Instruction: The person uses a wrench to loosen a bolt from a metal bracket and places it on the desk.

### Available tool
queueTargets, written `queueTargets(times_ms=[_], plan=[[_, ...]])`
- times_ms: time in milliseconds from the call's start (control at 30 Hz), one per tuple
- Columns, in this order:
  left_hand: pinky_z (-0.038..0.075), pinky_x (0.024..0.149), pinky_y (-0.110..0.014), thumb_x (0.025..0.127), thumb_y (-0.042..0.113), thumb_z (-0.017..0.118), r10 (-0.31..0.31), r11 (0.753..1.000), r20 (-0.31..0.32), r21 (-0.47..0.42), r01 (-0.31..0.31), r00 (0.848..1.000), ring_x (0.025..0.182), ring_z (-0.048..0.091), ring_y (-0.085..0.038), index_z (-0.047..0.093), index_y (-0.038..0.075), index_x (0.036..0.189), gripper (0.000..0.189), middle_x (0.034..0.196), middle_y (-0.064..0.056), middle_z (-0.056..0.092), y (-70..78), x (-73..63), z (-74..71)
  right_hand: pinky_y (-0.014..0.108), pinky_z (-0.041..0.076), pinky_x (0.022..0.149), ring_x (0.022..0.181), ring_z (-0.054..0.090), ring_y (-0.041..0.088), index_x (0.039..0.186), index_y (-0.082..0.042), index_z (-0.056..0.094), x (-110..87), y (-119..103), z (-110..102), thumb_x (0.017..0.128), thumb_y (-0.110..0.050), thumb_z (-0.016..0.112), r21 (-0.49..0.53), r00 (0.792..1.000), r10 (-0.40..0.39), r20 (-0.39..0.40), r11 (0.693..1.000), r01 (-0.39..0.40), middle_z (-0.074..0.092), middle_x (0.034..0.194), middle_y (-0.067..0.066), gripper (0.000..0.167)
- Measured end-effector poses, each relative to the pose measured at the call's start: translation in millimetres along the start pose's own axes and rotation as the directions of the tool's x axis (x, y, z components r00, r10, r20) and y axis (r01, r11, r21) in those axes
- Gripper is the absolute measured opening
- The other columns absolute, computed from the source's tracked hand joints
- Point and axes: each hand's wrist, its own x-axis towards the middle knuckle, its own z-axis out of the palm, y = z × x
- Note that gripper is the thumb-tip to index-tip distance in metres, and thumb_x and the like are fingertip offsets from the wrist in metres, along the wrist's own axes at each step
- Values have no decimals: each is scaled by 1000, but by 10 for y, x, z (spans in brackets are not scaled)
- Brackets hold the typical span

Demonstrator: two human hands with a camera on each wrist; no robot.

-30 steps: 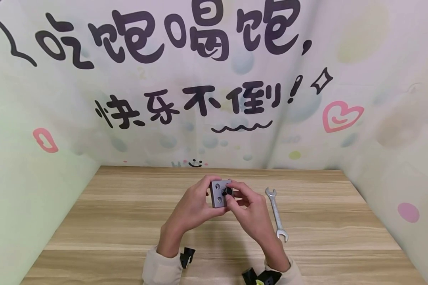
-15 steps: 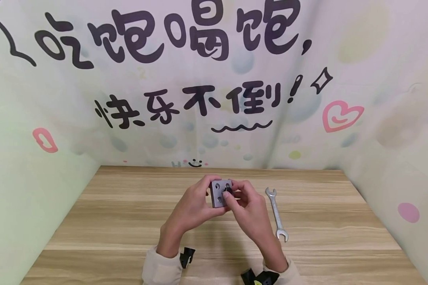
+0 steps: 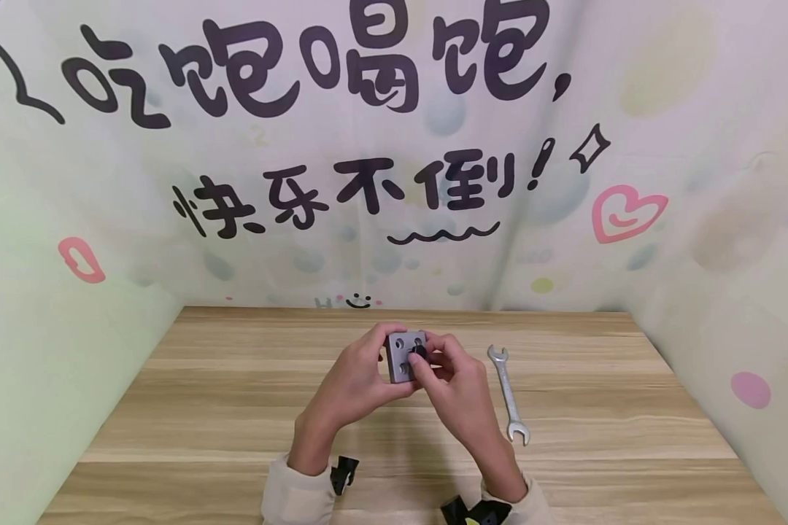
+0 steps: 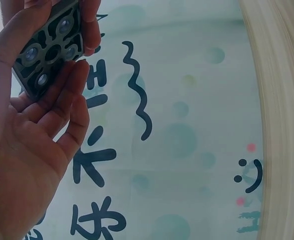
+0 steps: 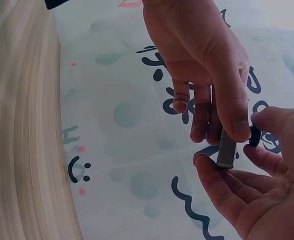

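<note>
My left hand (image 3: 357, 375) holds a grey square metal plate (image 3: 396, 357) upright above the table, gripping it by its edges. Round holes sit near the plate's corners. With thumb and fingers, my right hand (image 3: 458, 386) pinches a small black round knob (image 3: 421, 351) at the plate's front face. In the left wrist view the back of the plate (image 4: 60, 42) shows recesses and a round centre opening. Edge-on in the right wrist view, the plate (image 5: 227, 150) stands beside the black knob (image 5: 255, 136), which is partly covered by fingertips.
An open-ended wrench (image 3: 508, 397) lies on the wooden table (image 3: 223, 408), right of my right forearm. A printed cloth wall (image 3: 289, 270) rises behind the table's far edge. Black camera mounts (image 3: 344, 474) are strapped at both sleeves.
My right thumb has shifted left across the black knob and hides more of it, while the fingers behind moved slightly. My left hand keeps the plate in nearly the same place.
</note>
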Motion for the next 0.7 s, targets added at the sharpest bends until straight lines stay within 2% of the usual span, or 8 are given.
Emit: queueTargets(times_ms=[333,700], plan=[[54,72,-27,71,15,89,13,1000,-18,5,-13,1000,86,63,-16,53,5,128,68,108,-9,67,-11,2,1,26,58,72,91,72,20,108,-9,66,6,-9,-13,90,-4,69,1,999,-35,21,999,35,69,120,11,18],[54,72,-27,72,15,88,13,1000,-18,-4,-13,1000,86,63,-16,53,5,127,67,107,-9,66,-11,4,0,27,58,74,93,72,21,110,-8,67,11,-7,-45,91,-2,68,-7,997,-63,52,998,63,68,122,13,20]])
